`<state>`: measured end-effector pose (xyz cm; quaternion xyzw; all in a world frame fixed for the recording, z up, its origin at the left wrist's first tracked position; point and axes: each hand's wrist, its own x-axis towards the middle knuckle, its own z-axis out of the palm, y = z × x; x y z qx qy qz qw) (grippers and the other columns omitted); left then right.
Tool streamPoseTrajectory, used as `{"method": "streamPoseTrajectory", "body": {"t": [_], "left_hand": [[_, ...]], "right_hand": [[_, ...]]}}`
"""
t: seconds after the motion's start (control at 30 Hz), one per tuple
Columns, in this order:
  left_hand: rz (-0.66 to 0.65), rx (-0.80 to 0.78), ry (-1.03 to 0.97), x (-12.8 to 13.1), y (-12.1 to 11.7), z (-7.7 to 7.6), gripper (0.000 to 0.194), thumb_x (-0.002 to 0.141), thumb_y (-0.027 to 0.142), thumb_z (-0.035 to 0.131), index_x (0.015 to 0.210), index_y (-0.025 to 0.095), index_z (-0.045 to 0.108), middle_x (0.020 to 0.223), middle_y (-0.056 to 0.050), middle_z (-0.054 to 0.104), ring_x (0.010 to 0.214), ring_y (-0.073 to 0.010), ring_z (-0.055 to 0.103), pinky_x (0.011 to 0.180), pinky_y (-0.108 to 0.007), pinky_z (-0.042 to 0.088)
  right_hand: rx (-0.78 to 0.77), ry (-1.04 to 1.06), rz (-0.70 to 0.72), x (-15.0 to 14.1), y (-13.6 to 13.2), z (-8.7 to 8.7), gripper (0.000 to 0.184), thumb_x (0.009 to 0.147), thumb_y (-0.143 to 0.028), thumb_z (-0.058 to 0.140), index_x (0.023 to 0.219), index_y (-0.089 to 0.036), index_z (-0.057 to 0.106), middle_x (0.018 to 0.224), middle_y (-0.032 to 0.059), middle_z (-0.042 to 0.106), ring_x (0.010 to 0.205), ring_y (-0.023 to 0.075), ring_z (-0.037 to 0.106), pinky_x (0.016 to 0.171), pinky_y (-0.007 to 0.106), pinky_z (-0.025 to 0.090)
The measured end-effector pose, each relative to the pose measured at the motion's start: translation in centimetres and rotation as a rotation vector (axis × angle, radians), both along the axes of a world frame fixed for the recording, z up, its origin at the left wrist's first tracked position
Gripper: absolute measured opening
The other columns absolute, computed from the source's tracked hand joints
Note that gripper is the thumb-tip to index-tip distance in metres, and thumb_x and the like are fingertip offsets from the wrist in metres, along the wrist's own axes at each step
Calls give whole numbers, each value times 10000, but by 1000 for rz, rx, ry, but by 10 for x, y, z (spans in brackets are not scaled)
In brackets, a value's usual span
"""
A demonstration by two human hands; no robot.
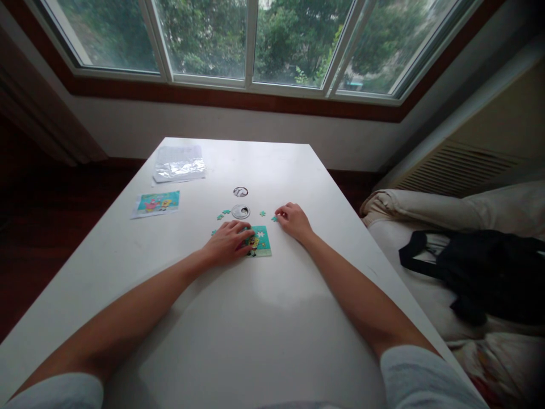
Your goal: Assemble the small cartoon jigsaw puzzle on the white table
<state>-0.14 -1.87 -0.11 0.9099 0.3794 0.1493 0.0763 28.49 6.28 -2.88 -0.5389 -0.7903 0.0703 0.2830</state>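
Observation:
A small, partly assembled jigsaw puzzle [264, 246] with a yellow cartoon figure on teal lies on the white table. My left hand [227, 241] rests over its left side with the fingers spread, hiding part of it. A gap shows near the puzzle's top edge. To the right, my right hand [293, 220] has thumb and fingertips pinched on a teal puzzle piece [275, 218] at the tabletop. Another loose piece [263, 213] lies just left of it. Several more loose pieces [226, 212] sit beyond my left hand.
Two round, silvery-grey discs [240, 211] lie behind the puzzle. Farther left are a printed picture card [158, 203] and a clear plastic bag [179, 163] on the white table [264, 329]. Dark clothing [489, 272] is heaped on a pale couch at right.

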Motion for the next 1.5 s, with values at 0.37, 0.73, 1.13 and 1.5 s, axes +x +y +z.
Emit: {"method": "streamPoseTrajectory", "body": {"t": [0.37, 0.73, 1.13, 1.5], "left_hand": [[-6, 4, 8, -1, 1, -1, 417, 1003, 499, 514, 1354, 289, 596, 1407, -80, 567, 1263, -290, 511, 1073, -472, 406], [-9, 13, -4, 0, -1, 0, 417, 997, 494, 523, 1351, 288, 599, 1385, -81, 579, 1242, -285, 523, 1062, -461, 416], [5, 19, -4, 2, -1, 0, 419, 996, 501, 524, 1349, 287, 602, 1381, -80, 585, 1249, -286, 523, 1060, -459, 415], [-1, -5, -15, 1, -1, 2, 419, 994, 496, 520, 1357, 302, 599, 1384, -82, 581, 1252, -287, 519, 1070, -467, 409]], "right_hand": [[-178, 114, 19, 0, -13, 13, 201, 852, -157, 570, 987, -222, 704, 768, -10, 694, 667, 148, 578, 667, 267, 405], [-26, 109, 186, -10, -11, 0, 202, 919, -231, 639, 1097, -225, 735, 887, 45, 651, 842, 197, 567, 806, 323, 461], [-5, 15, 210, -19, -14, -1, 216, 935, -210, 631, 1128, -244, 720, 947, 56, 610, 965, 224, 541, 893, 347, 449], [-12, -24, 85, -13, -17, 6, 121, 810, -172, 664, 921, -217, 684, 929, 57, 619, 927, 231, 530, 879, 354, 445]]}}
